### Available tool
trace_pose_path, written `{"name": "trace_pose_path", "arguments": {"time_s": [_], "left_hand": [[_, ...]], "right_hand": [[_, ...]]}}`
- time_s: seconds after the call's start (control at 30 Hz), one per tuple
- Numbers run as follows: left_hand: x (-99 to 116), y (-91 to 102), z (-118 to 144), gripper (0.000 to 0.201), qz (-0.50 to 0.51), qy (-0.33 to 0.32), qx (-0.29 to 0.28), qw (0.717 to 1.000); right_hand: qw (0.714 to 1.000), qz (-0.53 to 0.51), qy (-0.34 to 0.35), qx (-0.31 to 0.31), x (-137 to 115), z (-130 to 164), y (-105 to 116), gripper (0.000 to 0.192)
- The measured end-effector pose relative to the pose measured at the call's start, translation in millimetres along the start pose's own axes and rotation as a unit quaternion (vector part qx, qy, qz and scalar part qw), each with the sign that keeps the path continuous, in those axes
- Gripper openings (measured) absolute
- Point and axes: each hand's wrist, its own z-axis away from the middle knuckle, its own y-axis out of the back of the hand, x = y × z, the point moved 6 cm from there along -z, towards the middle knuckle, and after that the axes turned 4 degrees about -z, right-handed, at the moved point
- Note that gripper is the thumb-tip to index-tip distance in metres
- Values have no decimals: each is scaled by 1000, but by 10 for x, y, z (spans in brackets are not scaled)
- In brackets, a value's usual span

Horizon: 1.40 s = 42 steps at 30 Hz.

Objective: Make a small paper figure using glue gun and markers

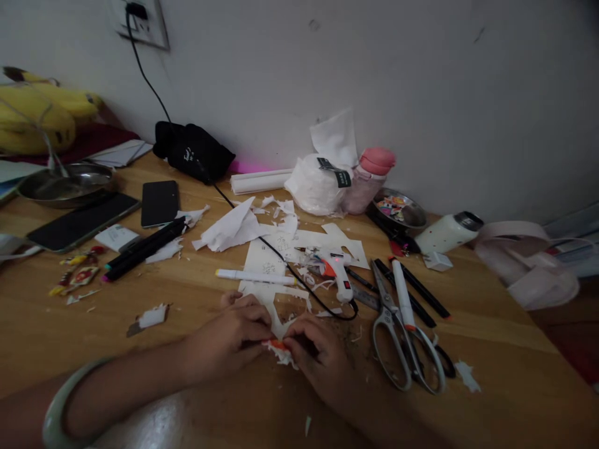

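Tons of clutter on this wooden desk (196,299). Scissors (397,340) lie just right of my hands, next to a couple of black markers (421,290). A white glue gun (337,274) sits on a cut-up paper sheet (299,246) just behind my fingers, its black cord (262,240) running back across the desk toward the wall socket (140,22). A white marker (255,276) lies across the sheet's left edge. Paper scraps (231,231) are piled further back, and a phone (160,202) is off to the left with black pens (143,248) near it.

Both hands are pinched shut on one tiny thing at the desk's near edge: my left hand (231,340) and right hand (316,349) meet on a small orange-and-white piece (279,349). It's got an orange bit on top and ragged white paper hanging under it. My fingers cover most of it, so can't make out its full shape.
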Motion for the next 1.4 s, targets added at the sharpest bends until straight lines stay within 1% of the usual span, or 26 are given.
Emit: {"name": "trace_pose_path", "arguments": {"time_s": [0.1,0.2,0.23,0.3,0.37,0.4,0.43,0.47,0.5,0.53,0.57,0.63,0.67,0.73,0.77,0.8,0.9,1.0,1.1,1.17,1.23,1.3,1.33,1.4], "left_hand": [[9,23,2,14,-2,-8,18,1000],[1,64,-1,14,-14,-8,41,999],[-7,83,0,14,-24,-6,51,998],[-22,131,10,15,-58,-7,78,995],[-27,209,45,16,-123,-19,134,983],[-20,254,78,16,-167,-29,170,971],[-8,294,121,17,-216,-42,208,953],[6,318,167,18,-264,-54,236,934],[18,323,212,22,-305,-66,249,917],[24,314,252,27,-336,-74,250,905],[26,296,286,32,-355,-78,241,900],[29,288,354,42,-366,-64,238,898],[47,286,383,46,-366,-58,240,897],[106,248,410,53,-370,-62,222,900],[150,216,413,54,-374,-76,207,901],[157,228,415,54,-368,-51,216,903],[169,221,389,49,-353,-27,220,909],[110,215,334,39,-348,-37,219,911],[3,256,267,30,-362,-36,235,902],[-93,292,206,30,-366,-3,223,904],[-171,344,158,37,-351,43,211,911],[-197,391,130,43,-295,65,205,931],[-191,404,119,42,-242,63,203,947],[-178,382,95,35,-78,60,179,979]], "right_hand": [[1000,-5,-21,21,-23,-16,27,14],[996,-9,-66,55,-2,-27,101,17],[994,-14,-84,73,18,-23,148,18],[984,-37,-117,133,67,2,288,21],[968,-67,-134,201,107,41,444,28],[962,-78,-140,221,125,56,499,33],[958,-89,-148,227,144,64,527,37],[958,-106,-156,216,163,62,518,40],[959,-130,-163,190,182,53,473,38],[959,-164,-168,157,196,43,400,32],[957,-204,-169,114,200,32,301,28],[946,-281,-164,19,174,22,74,41],[935,-311,-167,-28,154,28,-37,42],[915,-347,-189,-86,121,48,-192,35],[909,-354,-199,-94,107,51,-224,32],[909,-352,-204,-90,95,47,-228,31],[923,-315,-214,-52,81,21,-147,33],[935,-269,-230,-15,120,14,-49,36],[936,-260,-238,-2,174,20,-12,40],[935,-262,-239,-6,190,18,-10,41],[935,-257,-242,-10,181,10,-7,40],[936,-246,-252,-20,154,5,-8,40],[937,-239,-252,-26,133,3,-10,40],[941,-230,-246,-42,91,3,-29,40]]}}
